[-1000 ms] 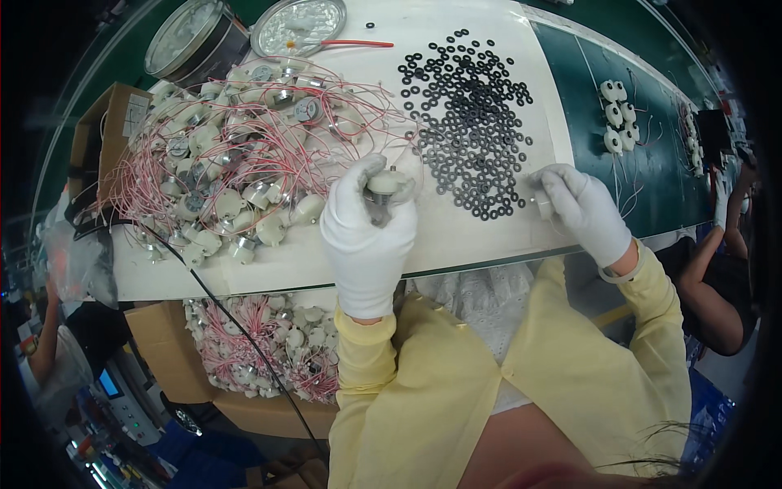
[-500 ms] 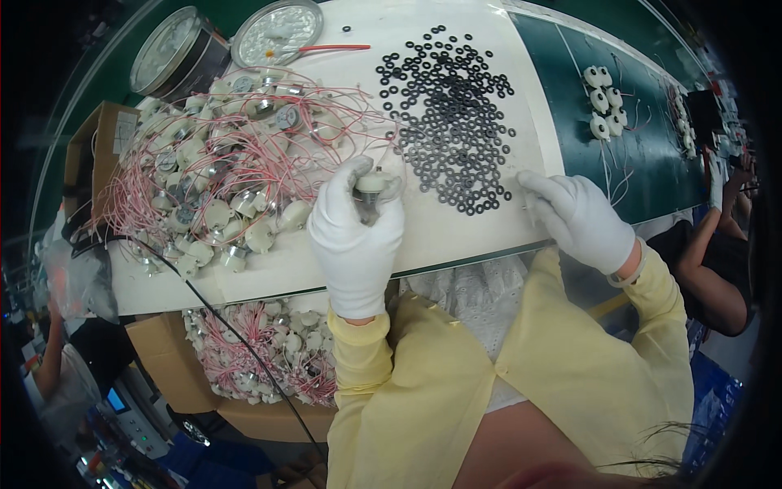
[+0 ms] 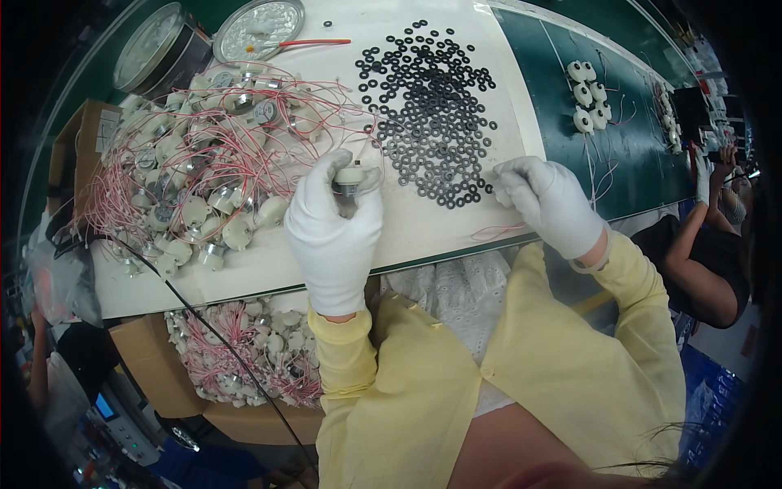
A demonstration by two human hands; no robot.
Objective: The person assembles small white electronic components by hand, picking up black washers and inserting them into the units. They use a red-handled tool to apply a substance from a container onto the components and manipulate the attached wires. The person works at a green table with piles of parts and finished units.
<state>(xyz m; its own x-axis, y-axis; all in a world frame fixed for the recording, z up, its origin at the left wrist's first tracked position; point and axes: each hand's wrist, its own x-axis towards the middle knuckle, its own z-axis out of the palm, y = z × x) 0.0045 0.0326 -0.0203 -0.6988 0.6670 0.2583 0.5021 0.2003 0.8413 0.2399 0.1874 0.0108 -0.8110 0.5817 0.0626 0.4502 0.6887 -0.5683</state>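
Note:
A small silver motor with a cream plastic cap [image 3: 351, 177] sits upright between the thumb and fingers of my gloved left hand [image 3: 332, 240], above the white tabletop. A dark shaft tip shows on top of the cap. My gloved right hand [image 3: 555, 204] is closed in a pinch just right of a spread of black rubber rings [image 3: 444, 122]. What its fingertips hold, if anything, is too small to make out. Thin pinkish wires [image 3: 498, 231] lie near the table's front edge, below the right fingertips.
Left of my hands is a heap of wired motors [image 3: 195, 179]. Behind it stand a large tin [image 3: 159, 49] and a lid with pale paste [image 3: 259, 31], a red stick [image 3: 314, 41] beside it. Capped motors [image 3: 588, 96] rest on the green surface. A carton [image 3: 155, 359] of motors is below.
The whole view has shifted slightly left. My right fingers have curled into a tighter pinch, and thin wires now show below them. My left hand still holds the motor.

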